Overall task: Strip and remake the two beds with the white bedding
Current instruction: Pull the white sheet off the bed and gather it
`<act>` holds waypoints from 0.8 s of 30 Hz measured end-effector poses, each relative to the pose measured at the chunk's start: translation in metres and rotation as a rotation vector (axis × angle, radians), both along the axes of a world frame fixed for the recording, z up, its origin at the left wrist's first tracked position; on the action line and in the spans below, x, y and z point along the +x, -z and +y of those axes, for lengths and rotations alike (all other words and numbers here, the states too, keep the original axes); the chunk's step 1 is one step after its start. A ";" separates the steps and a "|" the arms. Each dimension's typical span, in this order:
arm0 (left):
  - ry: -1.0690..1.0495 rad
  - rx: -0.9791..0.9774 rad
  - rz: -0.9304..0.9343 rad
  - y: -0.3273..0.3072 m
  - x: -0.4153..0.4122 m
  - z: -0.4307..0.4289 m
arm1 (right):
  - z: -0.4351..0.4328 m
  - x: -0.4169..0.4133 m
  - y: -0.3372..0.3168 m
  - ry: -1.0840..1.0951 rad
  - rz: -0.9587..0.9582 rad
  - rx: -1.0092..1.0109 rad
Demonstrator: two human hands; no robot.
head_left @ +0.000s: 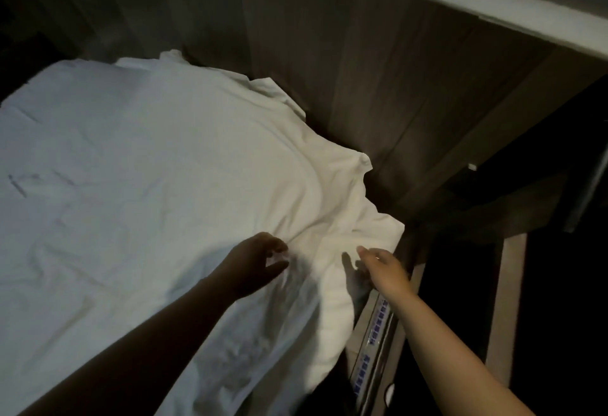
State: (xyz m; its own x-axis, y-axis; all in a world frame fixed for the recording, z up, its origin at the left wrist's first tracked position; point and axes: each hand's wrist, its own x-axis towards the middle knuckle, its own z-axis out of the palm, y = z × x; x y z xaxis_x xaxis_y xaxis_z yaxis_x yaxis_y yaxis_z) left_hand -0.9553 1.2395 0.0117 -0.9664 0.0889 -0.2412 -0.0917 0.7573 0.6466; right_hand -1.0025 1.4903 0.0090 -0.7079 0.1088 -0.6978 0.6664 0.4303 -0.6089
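A white sheet (138, 185) lies loose and wrinkled over the bed, filling the left and middle of the view. Its bunched edge (355, 191) hangs over the bed's right side by the head end. My left hand (256, 261) hovers just above the sheet near that side, fingers spread and loosely curved, holding nothing. My right hand (381, 267) reaches over the bed's right edge with fingers extended, close to the hanging fabric; whether it touches the sheet is unclear. Both forearms come in from the bottom of the frame.
A dark wooden headboard wall (362, 79) rises behind the bed. A pale ledge (493, 0) runs across the top right. A bedside panel strip with small blue labels (371, 340) sits against the bed's right side, next to a wooden frame (506, 300) and dark floor.
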 end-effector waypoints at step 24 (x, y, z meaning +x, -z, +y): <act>0.197 -0.202 0.076 0.028 -0.008 -0.003 | 0.014 0.033 0.053 0.626 -0.070 -0.034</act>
State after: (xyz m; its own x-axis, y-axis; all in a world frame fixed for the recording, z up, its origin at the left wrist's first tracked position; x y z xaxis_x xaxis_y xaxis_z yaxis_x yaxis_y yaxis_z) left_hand -0.9636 1.2365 -0.0164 -0.9513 0.2337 -0.2008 0.1125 0.8701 0.4799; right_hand -0.9697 1.5038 -0.0443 -0.4696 0.4646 -0.7508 0.8247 -0.0729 -0.5609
